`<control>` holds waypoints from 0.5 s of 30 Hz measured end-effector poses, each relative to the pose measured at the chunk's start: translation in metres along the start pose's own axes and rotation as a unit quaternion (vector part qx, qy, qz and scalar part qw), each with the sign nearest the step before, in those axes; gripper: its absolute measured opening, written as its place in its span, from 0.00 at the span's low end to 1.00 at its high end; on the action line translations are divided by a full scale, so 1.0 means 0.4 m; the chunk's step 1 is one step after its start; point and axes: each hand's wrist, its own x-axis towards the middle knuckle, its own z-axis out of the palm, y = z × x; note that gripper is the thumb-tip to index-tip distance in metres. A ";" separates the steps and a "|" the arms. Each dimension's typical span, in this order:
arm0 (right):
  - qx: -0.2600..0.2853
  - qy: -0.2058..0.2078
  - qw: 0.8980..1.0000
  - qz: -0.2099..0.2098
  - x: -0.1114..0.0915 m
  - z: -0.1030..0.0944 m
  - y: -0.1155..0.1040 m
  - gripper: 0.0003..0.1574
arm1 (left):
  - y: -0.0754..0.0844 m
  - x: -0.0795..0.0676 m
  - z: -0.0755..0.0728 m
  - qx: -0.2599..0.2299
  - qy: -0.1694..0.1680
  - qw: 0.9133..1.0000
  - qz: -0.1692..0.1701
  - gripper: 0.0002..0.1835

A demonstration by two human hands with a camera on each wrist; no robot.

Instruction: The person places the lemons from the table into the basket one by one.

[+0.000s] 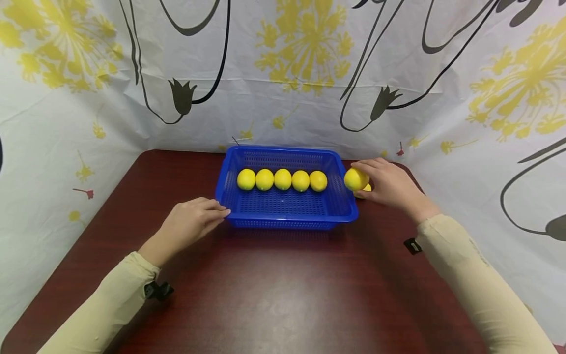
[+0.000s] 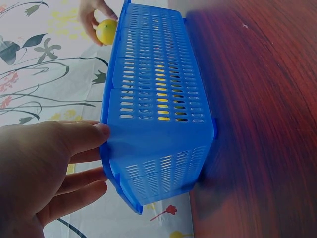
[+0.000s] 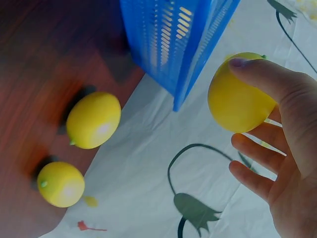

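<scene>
A blue plastic basket (image 1: pixel 283 219) with perforated walls stands on the table. Several yellow lemons (image 1: pixel 283 179) lie in one row inside it. At the basket's near left corner, my left hand (image 1: pixel 192 219) holds the rim, thumb on the outer side and fingers behind it in the left wrist view. My right hand (image 1: pixel 386 182) grips another lemon (image 3: pixel 240 94) between thumb and fingers, raised beside the basket's right rim. Below that hand, two more lemons (image 3: pixel 94 120) rest on the table, mostly hidden in the head view.
The dark red-brown table (image 1: pixel 274 285) extends in front of the basket. A white sheet (image 1: pixel 265 113) with yellow and dark flower prints hangs behind the table and along its sides. Black straps with small fittings (image 1: pixel 158 291) sit at the wrists.
</scene>
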 end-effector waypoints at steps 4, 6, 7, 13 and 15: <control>0.005 -0.005 1.000 -0.018 0.027 -0.003 -0.019 0.43 | -0.001 0.000 0.001 0.000 -0.001 1.000 0.000 0.13; 0.004 -0.008 1.000 -0.028 0.041 -0.006 -0.029 0.42 | -0.001 0.000 0.001 0.000 -0.001 1.000 0.000 0.12; 0.004 -0.009 0.999 -0.034 0.048 -0.007 -0.035 0.42 | -0.001 -0.001 0.002 -0.001 -0.002 1.000 0.000 0.12; 0.003 -0.001 0.998 -0.065 0.086 -0.008 -0.063 0.42 | -0.002 -0.002 0.004 0.001 -0.002 1.000 0.002 0.13; 0.001 0.000 0.997 -0.073 0.097 -0.006 -0.071 0.42 | -0.002 -0.002 0.004 0.001 -0.002 1.000 0.002 0.12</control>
